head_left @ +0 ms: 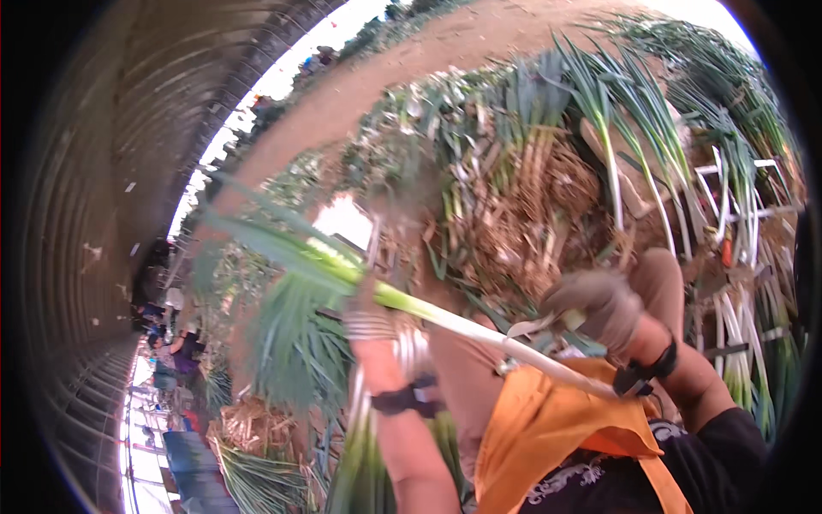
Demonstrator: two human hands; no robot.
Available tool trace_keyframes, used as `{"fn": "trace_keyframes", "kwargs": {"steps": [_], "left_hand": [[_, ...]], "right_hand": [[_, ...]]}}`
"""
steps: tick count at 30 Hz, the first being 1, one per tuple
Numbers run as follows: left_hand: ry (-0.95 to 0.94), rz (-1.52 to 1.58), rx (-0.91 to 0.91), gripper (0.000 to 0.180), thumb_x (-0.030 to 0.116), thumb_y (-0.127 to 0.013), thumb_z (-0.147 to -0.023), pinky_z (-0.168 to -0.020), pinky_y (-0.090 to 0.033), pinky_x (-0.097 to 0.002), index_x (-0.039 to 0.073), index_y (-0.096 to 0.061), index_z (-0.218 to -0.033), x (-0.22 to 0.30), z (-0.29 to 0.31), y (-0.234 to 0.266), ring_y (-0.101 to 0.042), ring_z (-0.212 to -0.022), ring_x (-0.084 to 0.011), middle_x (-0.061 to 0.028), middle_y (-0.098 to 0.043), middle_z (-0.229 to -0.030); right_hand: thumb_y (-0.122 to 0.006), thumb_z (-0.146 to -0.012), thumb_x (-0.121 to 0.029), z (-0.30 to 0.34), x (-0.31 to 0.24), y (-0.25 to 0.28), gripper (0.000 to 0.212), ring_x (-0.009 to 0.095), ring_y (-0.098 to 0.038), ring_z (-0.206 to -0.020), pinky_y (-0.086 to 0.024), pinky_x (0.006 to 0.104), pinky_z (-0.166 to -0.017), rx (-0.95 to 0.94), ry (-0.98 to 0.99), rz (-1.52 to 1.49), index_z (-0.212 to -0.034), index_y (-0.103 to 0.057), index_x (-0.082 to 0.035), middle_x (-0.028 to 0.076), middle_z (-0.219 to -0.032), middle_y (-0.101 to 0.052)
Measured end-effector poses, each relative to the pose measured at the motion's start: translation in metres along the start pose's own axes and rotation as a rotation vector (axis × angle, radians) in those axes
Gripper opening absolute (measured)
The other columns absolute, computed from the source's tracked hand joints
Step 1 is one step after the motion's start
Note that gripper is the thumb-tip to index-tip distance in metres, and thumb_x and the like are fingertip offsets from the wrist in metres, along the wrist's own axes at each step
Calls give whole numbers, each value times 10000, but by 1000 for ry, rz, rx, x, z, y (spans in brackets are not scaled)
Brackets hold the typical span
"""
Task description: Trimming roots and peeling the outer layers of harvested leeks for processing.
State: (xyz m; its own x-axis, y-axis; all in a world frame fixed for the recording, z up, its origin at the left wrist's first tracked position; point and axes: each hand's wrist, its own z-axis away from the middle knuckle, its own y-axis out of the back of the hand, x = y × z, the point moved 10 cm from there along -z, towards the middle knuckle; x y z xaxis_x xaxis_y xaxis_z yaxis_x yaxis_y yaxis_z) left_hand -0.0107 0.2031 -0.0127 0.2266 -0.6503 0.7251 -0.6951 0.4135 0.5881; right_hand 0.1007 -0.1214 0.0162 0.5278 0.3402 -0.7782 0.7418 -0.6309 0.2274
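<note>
A slanting leek (467, 327) is gripped by the curled left hand (366, 310), leaves (278, 247) up-left, white end (582, 380) below the right hand (599, 304), whose blurred opening and hold cannot be told.

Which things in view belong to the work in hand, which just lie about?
In the work: left gloved hand, gripping a long green onion; right gloved hand, blurred; rooted onion pile, probably.

Lying about, seemingly: leaf scraps; small orange object.
</note>
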Motion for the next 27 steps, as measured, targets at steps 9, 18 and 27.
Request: {"fn": "trace_keyframes", "kwargs": {"steps": [9,18,27], "left_hand": [[349,810,37,256,293,-620,-815,-551,-446,-275,48,-553,-774,-9,10,1,-523,-589,-157,-52,-538,-666],[278,1120,-78,588,542,-605,-788,-558,-448,-251,42,-496,-1080,68,29,-77,-525,-630,-148,-46,-540,-710],[414,1539,-305,540,112,-650,-766,-791,-473,-401,61,-427,-1255,78,67,-132,-552,-862,-263,-132,-572,-964]], "right_hand": [[-556,-863,-111,98,87,208,277,87,-541,-816,-439,215,-791,500,-628,206,-1132,-578,-48,46,-1000,-597],[-574,-837,-63,65,88,-121,644,65,-522,-717,-456,196,-599,-387,-675,-778,-1401,-295,-199,-23,-870,-549],[-717,-778,-177,77,110,-81,384,32,-526,-685,-458,214,-609,-33,-804,-401,-1123,-606,-48,-38,-777,-615]]}}
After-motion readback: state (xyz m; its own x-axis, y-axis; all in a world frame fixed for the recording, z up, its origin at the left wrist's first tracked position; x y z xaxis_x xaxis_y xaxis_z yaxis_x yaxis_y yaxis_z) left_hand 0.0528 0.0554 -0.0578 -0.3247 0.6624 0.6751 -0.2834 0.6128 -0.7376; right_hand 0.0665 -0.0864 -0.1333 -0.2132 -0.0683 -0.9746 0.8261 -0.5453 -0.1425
